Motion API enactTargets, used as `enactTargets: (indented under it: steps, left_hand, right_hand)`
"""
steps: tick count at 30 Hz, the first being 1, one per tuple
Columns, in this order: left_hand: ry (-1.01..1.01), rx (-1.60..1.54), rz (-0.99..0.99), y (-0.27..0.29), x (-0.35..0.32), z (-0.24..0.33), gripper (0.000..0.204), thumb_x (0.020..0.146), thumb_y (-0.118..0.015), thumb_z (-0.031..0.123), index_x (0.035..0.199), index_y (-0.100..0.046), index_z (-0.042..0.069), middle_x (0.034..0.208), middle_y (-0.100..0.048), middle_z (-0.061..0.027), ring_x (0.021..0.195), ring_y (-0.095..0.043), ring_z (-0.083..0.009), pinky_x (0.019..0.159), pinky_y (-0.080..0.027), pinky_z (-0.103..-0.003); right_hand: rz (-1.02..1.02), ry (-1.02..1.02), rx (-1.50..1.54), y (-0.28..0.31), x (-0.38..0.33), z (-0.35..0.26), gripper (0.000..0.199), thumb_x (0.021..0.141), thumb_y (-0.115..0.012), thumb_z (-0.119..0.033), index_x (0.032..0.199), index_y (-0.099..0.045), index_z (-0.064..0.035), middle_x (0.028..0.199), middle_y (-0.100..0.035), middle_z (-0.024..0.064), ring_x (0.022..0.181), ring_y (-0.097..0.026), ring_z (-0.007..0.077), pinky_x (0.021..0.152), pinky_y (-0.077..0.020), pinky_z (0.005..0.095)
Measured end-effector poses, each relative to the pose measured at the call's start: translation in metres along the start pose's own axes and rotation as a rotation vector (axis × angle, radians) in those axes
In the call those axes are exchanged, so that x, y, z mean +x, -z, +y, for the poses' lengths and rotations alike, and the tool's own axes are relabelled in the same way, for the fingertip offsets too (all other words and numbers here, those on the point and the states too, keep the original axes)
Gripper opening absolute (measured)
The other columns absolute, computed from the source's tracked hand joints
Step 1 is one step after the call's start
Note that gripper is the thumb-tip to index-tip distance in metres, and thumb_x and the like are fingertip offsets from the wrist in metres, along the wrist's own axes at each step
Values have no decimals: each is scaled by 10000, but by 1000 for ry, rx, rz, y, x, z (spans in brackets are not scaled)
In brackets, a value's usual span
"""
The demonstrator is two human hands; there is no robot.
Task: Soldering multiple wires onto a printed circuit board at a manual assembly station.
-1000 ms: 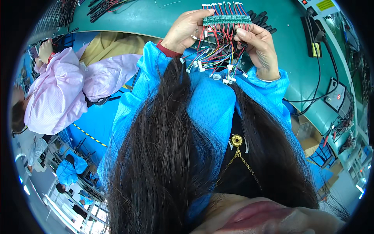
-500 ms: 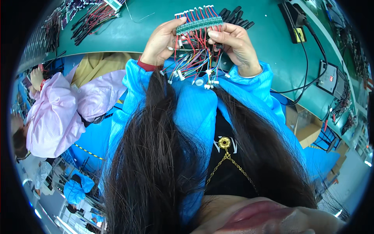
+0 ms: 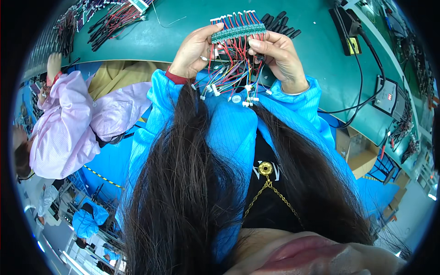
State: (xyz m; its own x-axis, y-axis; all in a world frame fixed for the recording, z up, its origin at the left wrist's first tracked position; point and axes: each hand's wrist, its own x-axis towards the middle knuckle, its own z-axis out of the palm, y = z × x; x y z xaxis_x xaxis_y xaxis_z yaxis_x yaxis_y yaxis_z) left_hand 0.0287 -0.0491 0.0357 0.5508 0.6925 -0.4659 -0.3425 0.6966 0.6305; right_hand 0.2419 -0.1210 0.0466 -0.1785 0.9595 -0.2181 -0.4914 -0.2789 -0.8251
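Above the green bench top [image 3: 137,46], a row of small teal circuit boards with red and blue wires [image 3: 238,31] runs left-right. The left hand [image 3: 195,50] pinches its left end; the right hand [image 3: 277,55] curls fingers beneath its right end, equally near.

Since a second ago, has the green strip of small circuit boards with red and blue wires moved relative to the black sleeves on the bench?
No clear move: the green strip of small circuit boards keeps its place just left of the black sleeves, gripped by both hands; the shift in the picture looks like head motion.
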Motion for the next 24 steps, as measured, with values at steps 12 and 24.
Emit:
enactTargets:
  steps: [12,24]
  left_hand:
    - [-233,127,47,-22,-5,13,229,1010,-609,236,1069,-650,18,906,-713,-47,662,-672,-110,513,-540,-248]
    - [-1787,351,-168,-109,-123,74,203,974,-646,270,1127,-683,141,1027,-649,-34,991,-647,-267,841,-554,-471]
  right_hand:
    - [16,93,-341,-14,3,-17,185,922,-757,-205,898,-737,-23,737,-693,-5,652,-607,59,598,-477,225]
    - [303,722,-246,-48,16,-138,303,1037,-578,-272,991,-643,20,784,-665,70,686,-622,144,665,-510,291]
